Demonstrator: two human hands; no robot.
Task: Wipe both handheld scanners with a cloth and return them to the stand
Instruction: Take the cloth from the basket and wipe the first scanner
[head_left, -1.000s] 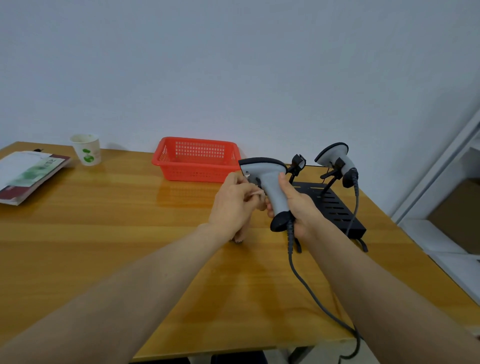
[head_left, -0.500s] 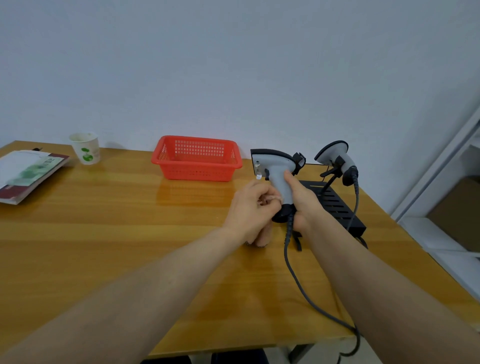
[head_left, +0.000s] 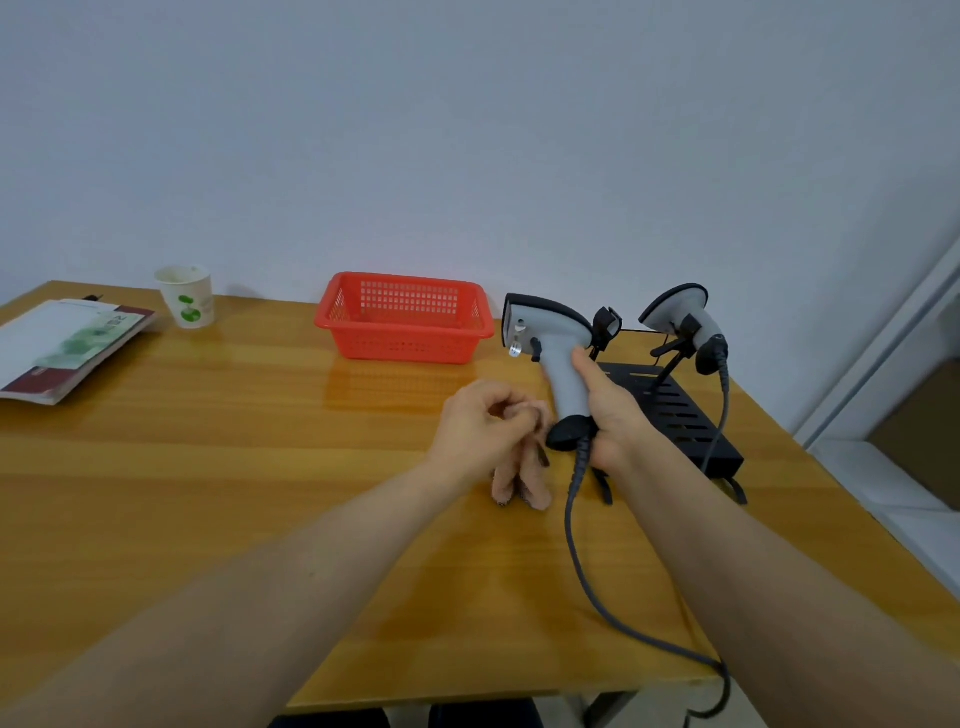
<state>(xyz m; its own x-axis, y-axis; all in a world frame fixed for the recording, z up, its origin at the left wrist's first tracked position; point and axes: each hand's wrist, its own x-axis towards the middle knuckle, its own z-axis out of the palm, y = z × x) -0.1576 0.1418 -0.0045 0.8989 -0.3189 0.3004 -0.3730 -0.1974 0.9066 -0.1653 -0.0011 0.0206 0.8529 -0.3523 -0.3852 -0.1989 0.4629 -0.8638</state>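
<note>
Above the table (head_left: 208, 493), right hand (head_left: 613, 415) wrapping scanner (head_left: 558, 358), left hand (head_left: 480, 426) pinching cloth (head_left: 522, 486)

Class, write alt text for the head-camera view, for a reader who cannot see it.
A person's right hand holds a grey handheld scanner upright by its grip while the left hand clutches a pinkish cloth beside it, above a wooden table. Behind, a second scanner sits on a black stand, next to a red basket.

- No wording or number can be read anywhere.
- The booklet (head_left: 67, 345) bears print too small and blurred to make out.
- The paper cup (head_left: 187, 303) carries a green emblem, without legible letters.
</note>
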